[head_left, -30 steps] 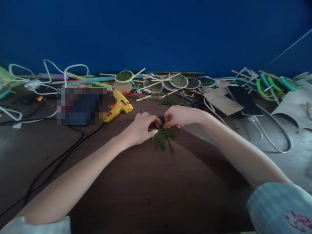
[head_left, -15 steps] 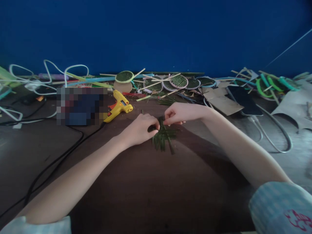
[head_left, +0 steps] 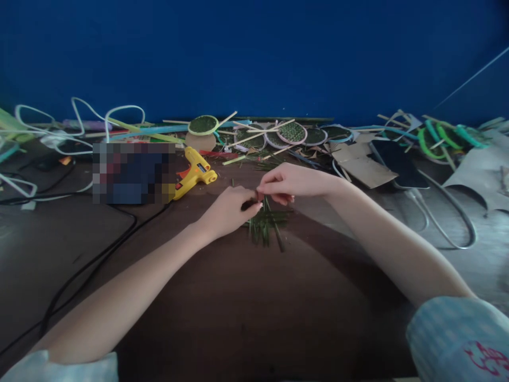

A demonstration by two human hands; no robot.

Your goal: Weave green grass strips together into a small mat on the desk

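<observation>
Thin green leaf strips [head_left: 262,225], crossing one another like a loose weave, lie on the dark table in front of me. My left hand [head_left: 233,209] is at their upper left, thumb and fingers pinched on the strips. From the right, my right hand [head_left: 284,183] reaches in with its thumb and index finger pinched together at the upper ends of the strips. The fingertips of both hands nearly meet there. Exactly which strips each hand grips is partly hidden by the fingers.
A yellow glue gun [head_left: 194,172] lies left of my hands, its black cord [head_left: 115,246] running toward me. Round green woven discs [head_left: 292,131] and sticks line the blue wall. To the right are cardboard [head_left: 366,164], a phone [head_left: 400,164] with a cable, and green rings [head_left: 447,139].
My right hand has moved slightly left and its thumb and index finger have come together beside my left fingertips. My left hand has stayed almost in place.
</observation>
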